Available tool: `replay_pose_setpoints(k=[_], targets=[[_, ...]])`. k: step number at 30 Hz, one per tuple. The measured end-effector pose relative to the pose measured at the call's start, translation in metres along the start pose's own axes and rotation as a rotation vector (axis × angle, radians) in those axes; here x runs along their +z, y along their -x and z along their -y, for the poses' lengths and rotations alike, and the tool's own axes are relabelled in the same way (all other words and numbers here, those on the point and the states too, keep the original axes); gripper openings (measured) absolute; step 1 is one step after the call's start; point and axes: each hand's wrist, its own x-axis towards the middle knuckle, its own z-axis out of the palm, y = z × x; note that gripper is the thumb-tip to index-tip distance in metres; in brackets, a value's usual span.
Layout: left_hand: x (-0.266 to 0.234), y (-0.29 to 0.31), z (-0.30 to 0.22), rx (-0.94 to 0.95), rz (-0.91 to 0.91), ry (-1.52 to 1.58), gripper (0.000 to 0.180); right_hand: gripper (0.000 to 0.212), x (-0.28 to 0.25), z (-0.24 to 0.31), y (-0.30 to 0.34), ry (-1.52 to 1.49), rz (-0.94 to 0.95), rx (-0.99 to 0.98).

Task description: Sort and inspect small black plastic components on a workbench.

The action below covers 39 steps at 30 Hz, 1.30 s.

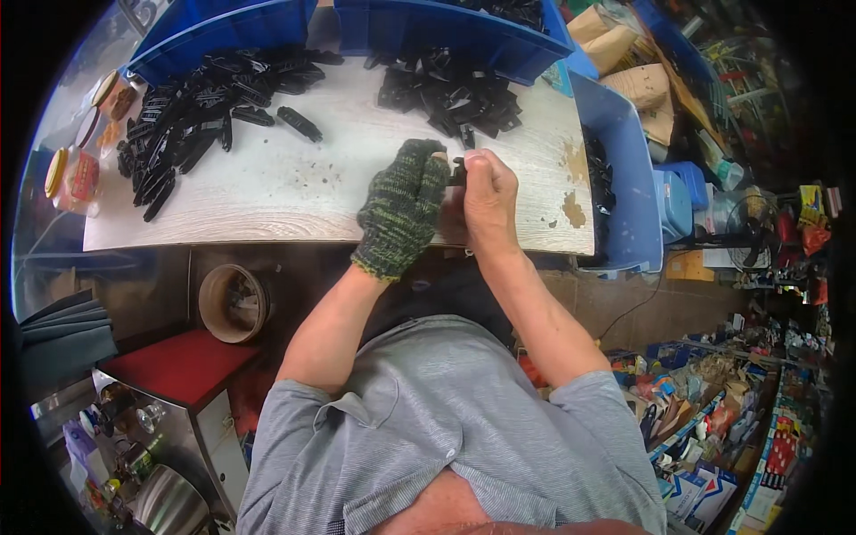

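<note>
Pale table, red-printed jar, left hand, right hand, both gripping black part

The table has open room along its near left, up to the left hand. A lane runs far between the left pile and right pile, one loose part on its left side; blue bins bar most of the far end. Right of the right hand, space ends at the tub.
</note>
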Motion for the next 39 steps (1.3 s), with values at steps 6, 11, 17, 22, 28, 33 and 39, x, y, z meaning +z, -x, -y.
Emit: replay_pose_setpoints(k=[6,11,17,22,28,33,39], targets=[[-0.013,-0.002,-0.016,-0.104,0.02,-0.092,0.026,0.026,0.002,0.008,0.001,-0.158,-0.031,0.189],[-0.012,-0.007,-0.017,0.027,-0.023,-0.155,0.021,0.027,0.003,0.006,0.002,-0.12,0.003,0.152],[-0.009,-0.006,0.003,0.162,-0.037,-0.227,0.02,0.03,0.003,0.001,0.0,-0.056,-0.044,0.063],[0.02,-0.012,0.002,0.366,-0.151,-0.316,0.027,0.032,0.0,0.009,-0.001,-0.029,-0.055,0.026],[0.02,-0.011,-0.032,-0.129,-0.015,-0.026,0.027,0.031,-0.006,0.017,0.001,-0.038,-0.02,0.068],[0.023,-0.003,-0.026,-0.036,-0.052,-0.079,0.028,0.029,-0.006,0.01,0.005,-0.152,0.003,0.123],[0.017,-0.002,-0.021,0.015,-0.132,-0.032,0.031,0.027,-0.005,-0.005,-0.004,-0.203,-0.071,0.118]])
